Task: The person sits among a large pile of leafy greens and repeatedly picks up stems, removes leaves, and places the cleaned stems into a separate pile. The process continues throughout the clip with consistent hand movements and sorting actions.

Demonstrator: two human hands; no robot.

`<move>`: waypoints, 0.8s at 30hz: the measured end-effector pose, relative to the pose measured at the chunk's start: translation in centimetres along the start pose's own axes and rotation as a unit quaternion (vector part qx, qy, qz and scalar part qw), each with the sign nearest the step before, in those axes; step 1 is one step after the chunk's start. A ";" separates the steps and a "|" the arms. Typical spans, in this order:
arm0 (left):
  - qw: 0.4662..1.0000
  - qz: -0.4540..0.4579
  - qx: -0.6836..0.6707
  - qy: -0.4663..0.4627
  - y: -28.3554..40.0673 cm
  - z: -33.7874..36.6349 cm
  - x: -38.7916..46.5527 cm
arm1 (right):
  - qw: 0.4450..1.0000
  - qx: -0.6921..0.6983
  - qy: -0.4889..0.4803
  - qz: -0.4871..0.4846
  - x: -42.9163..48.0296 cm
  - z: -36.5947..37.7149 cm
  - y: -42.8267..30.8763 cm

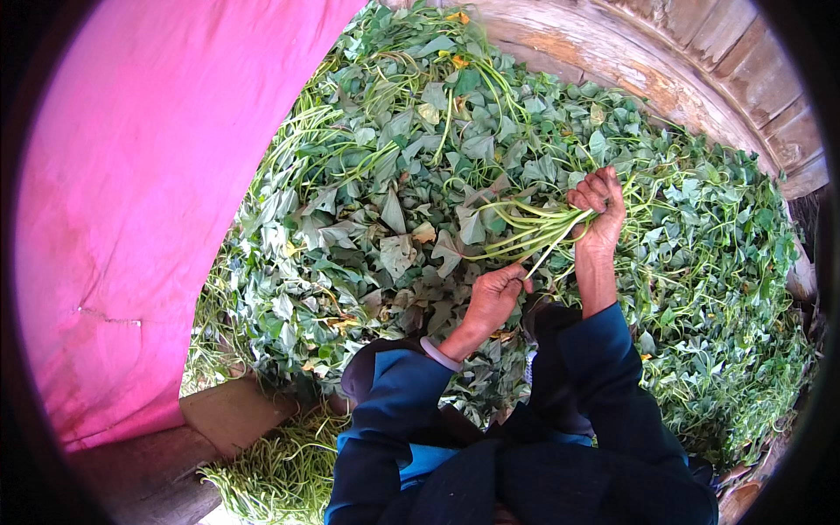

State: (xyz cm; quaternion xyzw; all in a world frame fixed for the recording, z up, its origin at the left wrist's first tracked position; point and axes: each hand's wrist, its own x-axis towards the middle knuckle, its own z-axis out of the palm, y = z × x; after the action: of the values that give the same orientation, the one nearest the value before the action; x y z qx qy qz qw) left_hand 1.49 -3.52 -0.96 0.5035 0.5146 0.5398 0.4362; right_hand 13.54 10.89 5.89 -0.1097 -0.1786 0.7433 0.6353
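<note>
A bunch of long green leaf stems [538, 230] lies across the middle, held near its right end by my right hand [598, 203], whose fingers are curled tight around it. Just below the bunch, my left hand [497, 295] pinches the lower end of one pale stem [541, 261] between thumb and fingers. Its wrist bears a pale bangle [441, 354]. Under and around both hands spreads a thick heap of leafy green vines [394, 216], with some yellow and brown leaves in it.
Pink cloth [144, 197] hangs at the left. A curved wooden beam [630, 72] edges the heap at the top right. At the lower left, a pile of bare stems [282, 466] lies beside a wooden block [233, 410]. My knees are close below my hands.
</note>
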 end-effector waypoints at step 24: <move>0.946 0.026 0.311 -0.086 1.3 -8.0 0.5 | 0.961 0.259 -0.038 0.091 2.4 -4.0 -3.9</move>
State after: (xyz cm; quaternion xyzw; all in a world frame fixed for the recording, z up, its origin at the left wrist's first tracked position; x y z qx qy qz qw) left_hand -6.48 -4.07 0.69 0.6719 0.6040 0.3192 0.2861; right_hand 18.27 14.26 3.98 0.0710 0.0063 0.8223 0.5646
